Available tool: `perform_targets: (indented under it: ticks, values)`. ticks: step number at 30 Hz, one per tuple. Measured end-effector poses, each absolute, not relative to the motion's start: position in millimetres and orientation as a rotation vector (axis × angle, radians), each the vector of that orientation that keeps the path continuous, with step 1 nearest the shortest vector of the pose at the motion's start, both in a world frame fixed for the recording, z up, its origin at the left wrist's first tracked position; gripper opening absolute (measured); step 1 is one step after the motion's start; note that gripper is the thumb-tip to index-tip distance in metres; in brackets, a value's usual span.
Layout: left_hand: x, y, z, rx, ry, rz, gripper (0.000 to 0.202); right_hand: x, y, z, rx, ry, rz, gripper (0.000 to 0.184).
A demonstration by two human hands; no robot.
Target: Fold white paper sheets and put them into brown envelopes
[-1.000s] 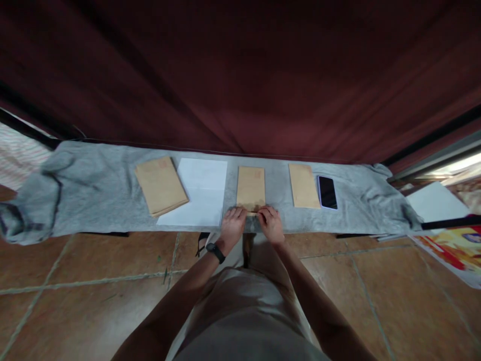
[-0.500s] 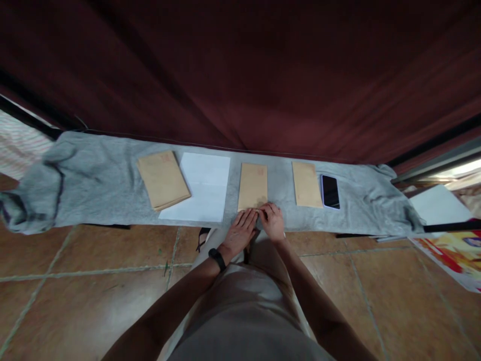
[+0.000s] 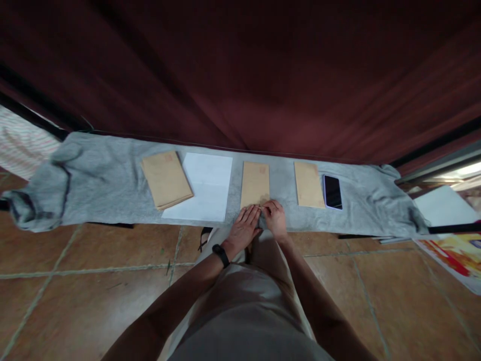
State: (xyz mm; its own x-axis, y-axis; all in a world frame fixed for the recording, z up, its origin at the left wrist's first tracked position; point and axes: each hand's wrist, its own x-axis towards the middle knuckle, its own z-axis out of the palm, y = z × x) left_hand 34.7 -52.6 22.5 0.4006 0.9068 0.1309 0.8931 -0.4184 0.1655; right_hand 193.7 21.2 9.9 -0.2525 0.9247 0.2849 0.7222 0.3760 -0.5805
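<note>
Left hand [image 3: 243, 228] flatter on envelope [image 3: 255, 183], right hand [image 3: 275, 219] alongside, print [image 3: 262, 170] illegible

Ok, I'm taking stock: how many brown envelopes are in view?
At least 4: the centre envelope at the left hand and right hand, the right envelope beside the phone, and at least two in the pile overlapping the white paper. More may be hidden there.
</note>
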Motion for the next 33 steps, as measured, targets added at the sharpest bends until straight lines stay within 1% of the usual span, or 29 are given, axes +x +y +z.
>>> perform_targets:
  ticks: [7, 10, 14, 19, 24, 30, 33]
  values:
    - [36, -52, 23, 2.578, 1.657, 0.253, 0.067, 190, 15, 11, -1.410, -2.038, 0.419, 0.025]
    - [36, -53, 22, 2.615, 1.638, 0.189, 0.066, 185, 3, 13, -1.344, -2.026, 0.447, 0.032]
    - [38, -53, 20, 2.660, 1.663, 0.079, 0.060, 177, -22, 16, -1.242, -2.183, 0.462, 0.041]
    - [39, -52, 21, 2.645, 1.672, 0.067, 0.063, 177, -40, 14, -1.329, -2.246, 0.369, 0.049]
    - [39, -52, 18, 2.612, 1.685, 0.112, 0.070, 182, -40, 9, -1.316, -2.283, 0.359, 0.051]
    - [33, -55, 18, 2.632, 1.694, 0.064, 0.064, 185, -40, 6, -1.328, -2.289, 0.319, 0.050]
    - [27, -58, 22, 2.635, 1.692, 0.043, 0.064, 186, -40, 4, -1.318, -2.298, 0.298, 0.049]
